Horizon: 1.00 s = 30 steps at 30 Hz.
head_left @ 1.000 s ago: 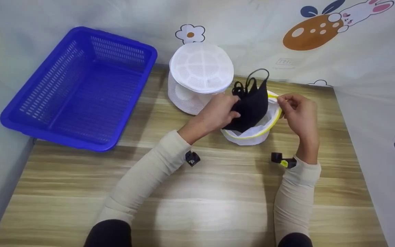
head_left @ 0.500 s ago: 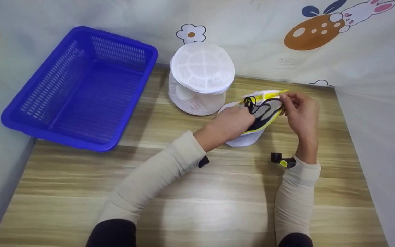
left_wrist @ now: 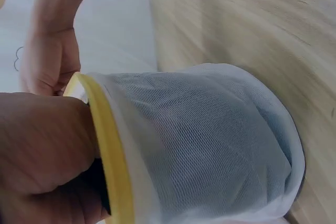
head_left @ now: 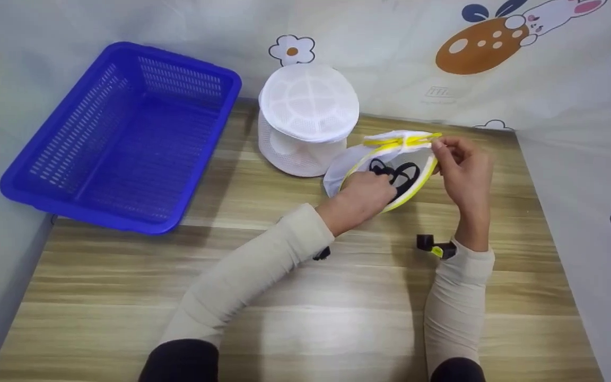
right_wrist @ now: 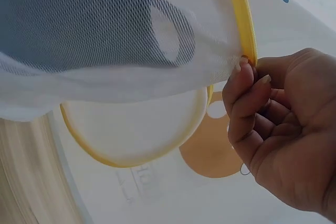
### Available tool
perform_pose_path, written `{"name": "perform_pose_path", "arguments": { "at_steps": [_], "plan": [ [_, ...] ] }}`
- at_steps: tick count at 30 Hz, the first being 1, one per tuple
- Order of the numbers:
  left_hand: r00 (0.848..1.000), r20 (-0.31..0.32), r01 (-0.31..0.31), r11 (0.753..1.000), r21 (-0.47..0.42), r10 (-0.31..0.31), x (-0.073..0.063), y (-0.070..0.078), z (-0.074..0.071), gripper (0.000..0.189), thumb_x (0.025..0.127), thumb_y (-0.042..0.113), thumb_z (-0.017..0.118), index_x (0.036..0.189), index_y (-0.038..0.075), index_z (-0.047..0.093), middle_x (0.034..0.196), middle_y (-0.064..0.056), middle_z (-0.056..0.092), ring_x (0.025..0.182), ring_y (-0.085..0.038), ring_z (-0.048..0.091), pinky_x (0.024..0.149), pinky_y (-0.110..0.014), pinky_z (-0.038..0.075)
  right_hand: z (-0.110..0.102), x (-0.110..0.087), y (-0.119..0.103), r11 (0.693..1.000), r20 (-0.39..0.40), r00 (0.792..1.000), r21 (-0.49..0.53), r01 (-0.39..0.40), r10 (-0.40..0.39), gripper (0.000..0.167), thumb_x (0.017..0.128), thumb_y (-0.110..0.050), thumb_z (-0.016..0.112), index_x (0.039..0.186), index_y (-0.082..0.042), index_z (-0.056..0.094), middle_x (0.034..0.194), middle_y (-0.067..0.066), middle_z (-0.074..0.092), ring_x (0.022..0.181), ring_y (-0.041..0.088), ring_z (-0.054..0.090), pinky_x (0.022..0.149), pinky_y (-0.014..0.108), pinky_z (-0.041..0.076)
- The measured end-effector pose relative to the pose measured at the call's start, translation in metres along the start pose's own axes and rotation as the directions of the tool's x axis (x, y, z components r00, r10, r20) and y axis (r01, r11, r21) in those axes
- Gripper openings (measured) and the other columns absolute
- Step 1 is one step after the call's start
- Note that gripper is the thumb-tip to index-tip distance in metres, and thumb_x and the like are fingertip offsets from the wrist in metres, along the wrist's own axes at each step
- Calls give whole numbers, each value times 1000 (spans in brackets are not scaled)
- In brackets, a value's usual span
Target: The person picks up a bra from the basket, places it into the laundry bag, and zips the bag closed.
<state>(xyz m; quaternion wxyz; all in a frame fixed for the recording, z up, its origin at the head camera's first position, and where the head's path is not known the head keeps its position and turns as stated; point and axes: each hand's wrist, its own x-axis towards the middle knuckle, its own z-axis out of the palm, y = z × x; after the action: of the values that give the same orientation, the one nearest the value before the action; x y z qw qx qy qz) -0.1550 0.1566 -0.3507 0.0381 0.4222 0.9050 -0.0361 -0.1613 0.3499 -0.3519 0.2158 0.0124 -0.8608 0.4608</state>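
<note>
A white mesh laundry bag (left_wrist: 210, 140) with a yellow zippered rim stands on the wooden table, its mouth spread. My left hand (head_left: 361, 199) reaches into that mouth and grips a black bra (head_left: 407, 184), its fingertips hidden inside. The bra's thin straps show within the opening. At the right side, my right hand (head_left: 464, 172) pinches the yellow rim (right_wrist: 242, 17) between thumb and forefinger. The bag's round lid flap (right_wrist: 131, 129) hangs folded back. Through the mesh, the bra appears as a dark shape in the right wrist view.
Just left of the bag stands a round white mesh container (head_left: 310, 103) with a lid-like top. A large blue plastic basket (head_left: 146, 143) occupies the table's back left. A printed cloth wall (head_left: 390, 63) closes off the back and sides.
My left hand has lowered the black bra from above the rim into the laundry bag. The bag's mouth has tilted and lifted, while my right hand keeps its pinch on the rim.
</note>
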Motion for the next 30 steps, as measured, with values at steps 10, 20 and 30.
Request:
{"name": "perform_pose_path", "arguments": {
  "at_steps": [10,20,30],
  "plan": [
    [996,89,-17,998,-53,21,7,-8,2,26,99,8,45,113,9,67,108,-10,64,93,-24,63,67,-40,55,-3,0,-4,998,7,998,-26,-62,62,28,92,-22,64,102,4,68,80,11,64,59,19,56,52,20,47],
    [998,37,-46,989,-138,52,2,-19,-4,39,83,32,73,113,8,66,108,-10,63,94,-27,60,74,-40,52,-5,-1,4,990,80,993,-116,-82,91,29,93,-24,63,100,3,69,79,11,66,58,20,59,52,20,49],
    [829,-485,-30,844,-536,-279,-42,-45,4,29,86,29,71,95,2,63,89,-8,58,84,-23,54,76,-34,43,-5,3,7,988,79,992,-123,-90,100,29,92,-25,64,96,3,69,72,8,65,56,19,59,51,20,48]
  ]
}}
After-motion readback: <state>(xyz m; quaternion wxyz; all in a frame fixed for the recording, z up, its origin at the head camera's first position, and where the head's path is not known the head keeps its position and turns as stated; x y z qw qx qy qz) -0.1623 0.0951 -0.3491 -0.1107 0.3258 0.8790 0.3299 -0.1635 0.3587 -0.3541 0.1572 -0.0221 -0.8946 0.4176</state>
